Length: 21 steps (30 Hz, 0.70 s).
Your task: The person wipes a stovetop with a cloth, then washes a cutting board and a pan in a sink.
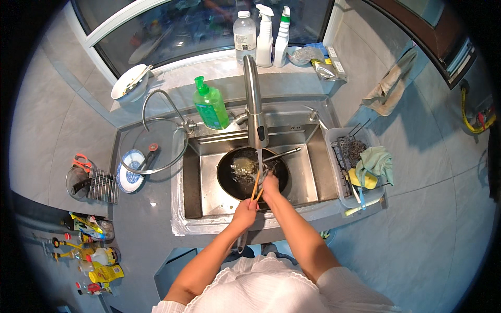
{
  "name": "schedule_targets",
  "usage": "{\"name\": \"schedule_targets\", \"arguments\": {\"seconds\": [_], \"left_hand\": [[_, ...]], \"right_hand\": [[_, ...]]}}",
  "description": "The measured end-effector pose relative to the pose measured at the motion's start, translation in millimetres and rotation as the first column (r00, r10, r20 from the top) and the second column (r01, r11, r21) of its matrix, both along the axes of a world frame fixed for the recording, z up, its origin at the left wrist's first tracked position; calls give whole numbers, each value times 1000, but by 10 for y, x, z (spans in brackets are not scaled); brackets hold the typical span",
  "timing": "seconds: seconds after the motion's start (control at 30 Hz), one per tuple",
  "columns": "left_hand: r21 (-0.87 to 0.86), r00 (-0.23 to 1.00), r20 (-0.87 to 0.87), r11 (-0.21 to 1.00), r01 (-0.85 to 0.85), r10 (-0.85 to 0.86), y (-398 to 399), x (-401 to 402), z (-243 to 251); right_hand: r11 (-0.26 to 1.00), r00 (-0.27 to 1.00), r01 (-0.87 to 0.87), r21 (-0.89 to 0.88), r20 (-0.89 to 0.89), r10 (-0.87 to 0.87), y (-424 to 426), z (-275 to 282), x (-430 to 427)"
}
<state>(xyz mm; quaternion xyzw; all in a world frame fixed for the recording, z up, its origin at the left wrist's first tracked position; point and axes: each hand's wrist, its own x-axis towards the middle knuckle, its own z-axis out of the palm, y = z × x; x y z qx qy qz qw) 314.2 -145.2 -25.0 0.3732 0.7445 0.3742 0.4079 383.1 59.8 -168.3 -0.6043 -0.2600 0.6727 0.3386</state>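
Observation:
My left hand (245, 213) is closed around the near ends of a pair of wooden chopsticks (255, 187), just inside the sink's front edge. Beside the water stream, my right hand (270, 185) reaches over the black pan (227, 183) with curled fingers. One chopstick runs up against this hand; whether the fingers grip it is hidden. Water falls from the faucet (256, 113) into the pan, which holds bubbly water. A metal utensil handle (289, 153) leans over the pan's far right rim. The pan sits in the stainless steel sink (309, 172).
Left of the sink lie a glass lid (166, 137) and a blue-and-white plate (127, 178). Green soap bottle (213, 107) stands behind. A plastic bin (336, 156) with scrubbers and cloth sits at right. Spray bottles (265, 39) line the sill; several condiment bottles (105, 274) stand lower left.

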Motion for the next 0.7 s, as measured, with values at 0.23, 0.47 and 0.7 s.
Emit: {"name": "schedule_targets", "arguments": {"seconds": [0.23,0.47,0.7], "left_hand": [[-217,812,530,965,-148,244,-47,-207,183],[-199,817,563,980,-14,126,136,56,141],[-177,887,420,976,-125,190,68,-186,171]], "right_hand": [[993,992,-96,72,-78,102,-570,-264,-212],[995,975,-37,93,220,16,492,-78,329],[937,952,-292,190,153,266,-242,-350,-101]]}}
